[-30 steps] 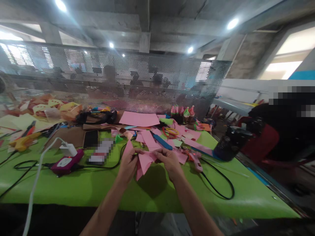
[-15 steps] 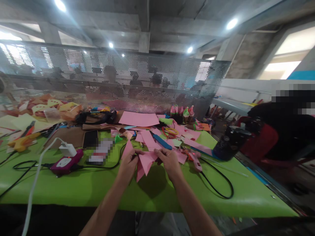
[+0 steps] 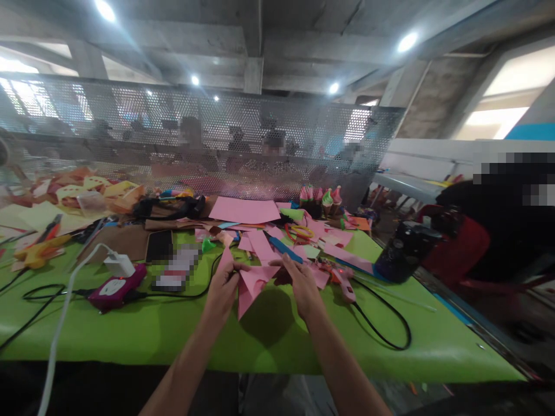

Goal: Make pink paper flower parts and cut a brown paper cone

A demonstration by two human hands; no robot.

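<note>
A folded piece of pink paper (image 3: pixel 250 284) is held above the green table, its pointed lower end hanging down. My left hand (image 3: pixel 222 288) pinches its left side, thumb on top. At the paper's right tip, the fingers of my right hand (image 3: pixel 302 284) are closed together; the exact contact there is partly hidden. Just beyond my right hand lies a blue-handled tool (image 3: pixel 286 251) among cut pink paper strips (image 3: pixel 261 245). A pink glue gun (image 3: pixel 346 286) with a black cord rests to the right of that hand.
Left of my hands are a phone (image 3: pixel 177 268), a purple power block (image 3: pixel 116 289) with a white charger (image 3: pixel 120 264), and cables. A dark bottle (image 3: pixel 401 254) stands at the right edge. Behind the paper scraps rises a perforated metal screen (image 3: pixel 243 127). A person (image 3: pixel 511 231) sits at right.
The right part of the pink paper now looks curled inward, and its front point no longer hangs toward me. My right hand's fingers have shifted slightly; my left hand keeps its pinch.
</note>
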